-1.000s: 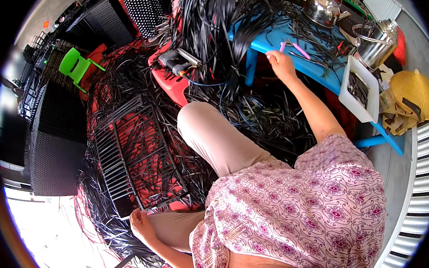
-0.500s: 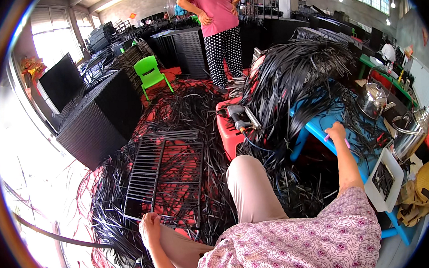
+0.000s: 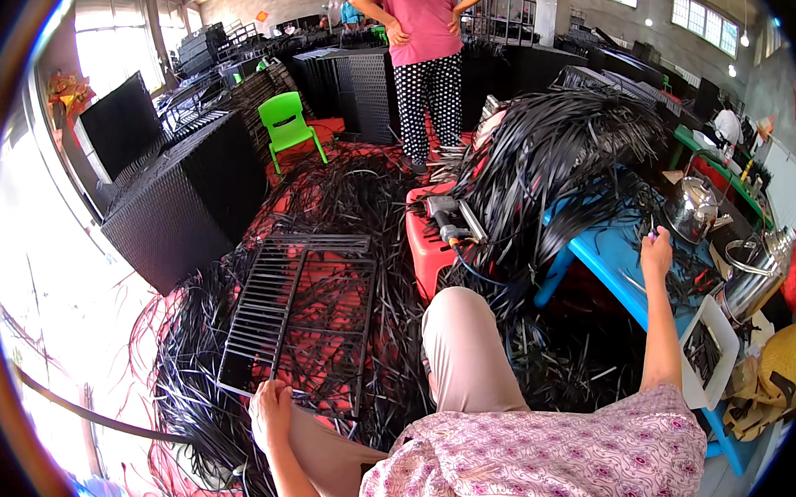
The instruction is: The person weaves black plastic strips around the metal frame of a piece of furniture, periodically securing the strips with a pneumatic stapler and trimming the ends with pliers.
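Note:
A black metal frame with many thin bars [image 3: 295, 317], partly strung with dark strips, leans in front of my left knee. My left hand [image 3: 272, 415] is closed on its near edge, by the lower left corner. Over the blue plastic table [image 3: 587, 243] at the right, my right hand [image 3: 657, 255] is closed around a small tool with a purple handle [image 3: 653, 232]. The tool's tip points away from me, and its exact kind is hard to make out. Loose black strips lie on the table around that hand.
A pneumatic stapler [image 3: 450, 219] rests on a red stool [image 3: 427, 260], beside a big heap of black strips [image 3: 563, 141]. Strips cover the red floor. A white bin [image 3: 714, 344], steel flask [image 3: 755, 279] and kettle [image 3: 691, 208] are at right. Another person [image 3: 426, 67] stands ahead near a green chair [image 3: 286, 124].
My right hand has moved to the right over the table, and the purple-handled tool now points away from me. My left hand keeps its hold on the frame, which has tilted slightly.

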A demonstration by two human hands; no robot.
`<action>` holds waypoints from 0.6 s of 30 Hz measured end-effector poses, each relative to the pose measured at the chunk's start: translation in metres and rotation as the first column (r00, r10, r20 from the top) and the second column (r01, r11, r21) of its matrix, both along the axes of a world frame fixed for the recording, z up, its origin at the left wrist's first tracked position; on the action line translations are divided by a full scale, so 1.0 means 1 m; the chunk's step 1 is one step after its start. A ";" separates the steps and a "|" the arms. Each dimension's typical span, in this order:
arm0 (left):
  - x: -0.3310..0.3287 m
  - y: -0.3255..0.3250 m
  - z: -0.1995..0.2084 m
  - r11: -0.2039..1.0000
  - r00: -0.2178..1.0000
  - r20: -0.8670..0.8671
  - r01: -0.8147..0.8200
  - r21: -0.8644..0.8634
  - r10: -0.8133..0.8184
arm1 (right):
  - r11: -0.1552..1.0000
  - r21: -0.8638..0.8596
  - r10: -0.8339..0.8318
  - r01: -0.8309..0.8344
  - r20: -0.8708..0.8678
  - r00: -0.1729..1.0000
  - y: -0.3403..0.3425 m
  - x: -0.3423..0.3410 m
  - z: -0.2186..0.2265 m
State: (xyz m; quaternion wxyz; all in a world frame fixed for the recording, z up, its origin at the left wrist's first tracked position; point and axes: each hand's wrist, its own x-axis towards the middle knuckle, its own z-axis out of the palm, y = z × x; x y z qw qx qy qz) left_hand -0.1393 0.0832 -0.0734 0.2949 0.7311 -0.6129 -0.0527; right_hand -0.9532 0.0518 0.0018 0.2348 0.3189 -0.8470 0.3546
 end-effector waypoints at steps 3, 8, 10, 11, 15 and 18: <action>0.012 0.009 0.002 1.000 1.000 0.005 0.001 0.000 -0.001 | 0.960 -0.136 0.264 -0.245 0.150 0.953 -0.009 0.088 0.059; -0.023 -0.006 0.033 0.965 0.942 -0.293 0.092 -0.247 -0.165 | 0.540 -0.428 0.841 -0.724 0.308 0.445 -0.029 0.223 0.101; -0.054 -0.006 0.051 0.950 0.840 -0.486 0.104 -0.293 -0.241 | 0.365 -0.473 0.889 -0.802 0.434 0.148 -0.029 0.298 0.116; -0.077 -0.010 0.061 0.925 0.742 -0.591 0.106 -0.365 -0.318 | 0.269 -0.510 0.891 -0.817 0.453 0.011 -0.028 0.328 0.115; -0.126 -0.007 0.088 0.840 0.362 -0.761 0.166 -0.516 -0.539 | -0.072 -0.616 0.716 -0.784 0.515 -0.471 -0.026 0.447 0.100; -0.139 0.000 0.101 0.870 0.188 -0.852 0.178 -0.460 -0.489 | -0.205 -0.632 0.591 -0.747 0.528 -0.609 -0.019 0.506 0.087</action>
